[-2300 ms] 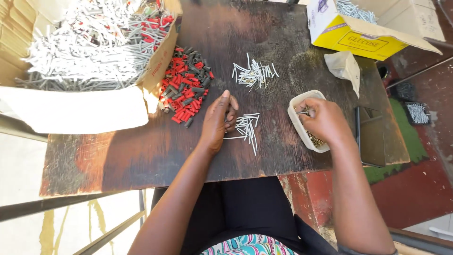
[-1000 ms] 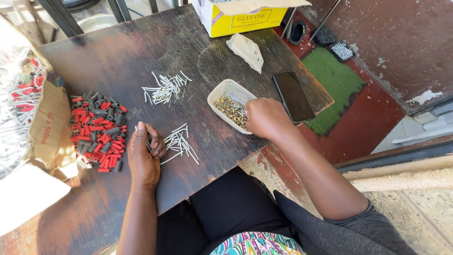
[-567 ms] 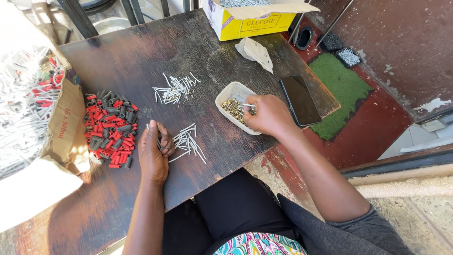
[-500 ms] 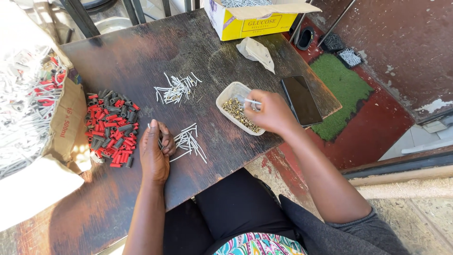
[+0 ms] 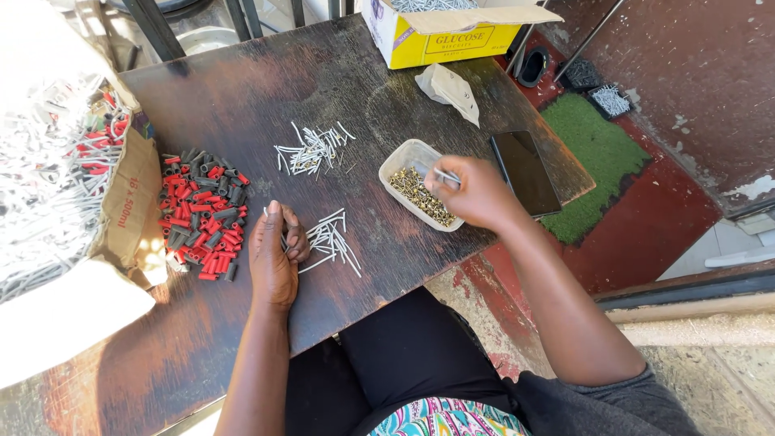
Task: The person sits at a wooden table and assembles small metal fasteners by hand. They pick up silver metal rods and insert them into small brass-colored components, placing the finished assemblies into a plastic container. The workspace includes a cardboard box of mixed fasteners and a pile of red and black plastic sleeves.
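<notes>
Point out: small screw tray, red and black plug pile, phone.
screw tray (image 5: 401, 156), head view, bare far rim.
red and black plug pile (image 5: 203, 214), head view, middle of the pile.
phone (image 5: 526, 171), head view, centre of the dark screen.

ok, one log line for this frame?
left hand: on table by loose pins | right hand: pinching pin over tray of brass bits | phone: right of tray

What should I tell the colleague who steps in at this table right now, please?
Left hand rests on the dark wooden table, fingers curled on a few thin grey pins from the near pile.
Right hand pinches one pin over the plastic tray of small brass pieces.
A second pin pile lies farther back; red and black caps lie left of the left hand.
Dark phone lies right of the tray.
Done and left: cannot tell; nothing visibly assembled.
</notes>
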